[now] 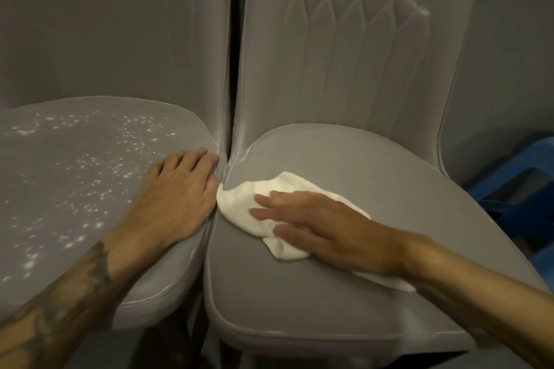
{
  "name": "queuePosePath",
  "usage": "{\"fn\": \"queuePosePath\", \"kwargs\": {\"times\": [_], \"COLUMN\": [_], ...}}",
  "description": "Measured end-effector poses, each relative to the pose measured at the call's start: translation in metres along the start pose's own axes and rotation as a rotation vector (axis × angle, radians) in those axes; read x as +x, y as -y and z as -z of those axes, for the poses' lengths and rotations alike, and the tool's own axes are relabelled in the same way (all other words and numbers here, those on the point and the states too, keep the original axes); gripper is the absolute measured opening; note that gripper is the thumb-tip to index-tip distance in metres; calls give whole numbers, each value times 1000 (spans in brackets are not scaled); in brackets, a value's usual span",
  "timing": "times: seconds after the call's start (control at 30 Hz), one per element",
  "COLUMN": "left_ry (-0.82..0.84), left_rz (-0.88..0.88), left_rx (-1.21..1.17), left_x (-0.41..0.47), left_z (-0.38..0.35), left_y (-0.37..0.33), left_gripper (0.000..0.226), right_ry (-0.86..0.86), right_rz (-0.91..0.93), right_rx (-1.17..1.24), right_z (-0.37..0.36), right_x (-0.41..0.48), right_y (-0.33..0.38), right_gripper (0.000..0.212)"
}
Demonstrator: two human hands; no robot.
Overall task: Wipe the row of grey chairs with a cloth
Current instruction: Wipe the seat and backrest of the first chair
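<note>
The right hand (314, 225) lay flat, fingers straight, pressing the white cloth (239, 204) onto the right grey chair (344, 159) seat. The left hand (177, 192), fingers relaxed, rested on the speckled left grey chair (75, 174) just beside it.

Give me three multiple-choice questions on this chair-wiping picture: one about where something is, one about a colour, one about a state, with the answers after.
1. Where does the cloth lie?
A) on the right chair's seat
B) on a backrest
C) on the floor

2. What colour is the cloth?
A) blue
B) white
C) grey

3. How does the right hand meet the cloth?
A) straight fingers pressing down on it
B) bunching it in a fist
C) not touching it

Answers: 1 A, since it lies flat on that seat near the gap between the chairs; 2 B, since it shows white against the grey seat; 3 A, since the fingers lie straight on top of it.
</note>
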State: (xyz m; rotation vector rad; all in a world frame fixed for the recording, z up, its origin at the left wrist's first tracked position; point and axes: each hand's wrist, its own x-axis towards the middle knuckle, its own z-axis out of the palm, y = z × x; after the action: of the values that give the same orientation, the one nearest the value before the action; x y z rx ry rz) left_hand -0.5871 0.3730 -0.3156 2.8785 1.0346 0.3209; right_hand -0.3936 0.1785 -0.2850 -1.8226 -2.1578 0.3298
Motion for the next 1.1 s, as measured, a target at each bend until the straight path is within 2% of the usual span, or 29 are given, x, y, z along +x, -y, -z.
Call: {"fn": "queuePosePath", "kwargs": {"times": [0.07,0.17,0.23,0.33,0.4,0.47,0.6,0.7,0.8,0.9,1.03,1.1], "left_ry": [7,5,5,7,3,4,3,13,9,2,-10,-23], "left_rz": [2,1,0,-5,-1,3,-6,6,12,-1,-15,-32], "left_rx": [-10,3,0,-17,-33,-41,-19,-21,-47,-38,-34,-15], "left_x": [0,-1,-1,0,1,1,0,2,4,5,7,8], "left_z": [1,2,2,1,0,1,1,0,0,-4,-7,-9], "left_y": [0,-1,0,-1,0,0,-1,-2,-1,4,6,7], "left_gripper": [64,63,63,64,65,64,65,65,66,64,63,63], "right_ry": [5,-20,-56,-102,-45,-32,-147,-178,-115,-130,-227,-268], "right_rz": [-52,-251,-312,-157,-87,-154,-351,-254,-158,-217,-432,-406], "right_rx": [7,-24,-51,-55,-35,-27,-28,-122,-71,-70,-94,-147], "right_z": [11,25,22,3,0,9,20,-3,-15,1,12,-3], "right_x": [-5,-1,4,-10,-28,-46,-64,-50,-46,-75,-116,-101], "right_y": [-15,-36,-32,-5,5,-2,-8,22,42,29,11,23], "right_gripper": [42,43,43,42,42,41,41,41,42,41,42,40]}}
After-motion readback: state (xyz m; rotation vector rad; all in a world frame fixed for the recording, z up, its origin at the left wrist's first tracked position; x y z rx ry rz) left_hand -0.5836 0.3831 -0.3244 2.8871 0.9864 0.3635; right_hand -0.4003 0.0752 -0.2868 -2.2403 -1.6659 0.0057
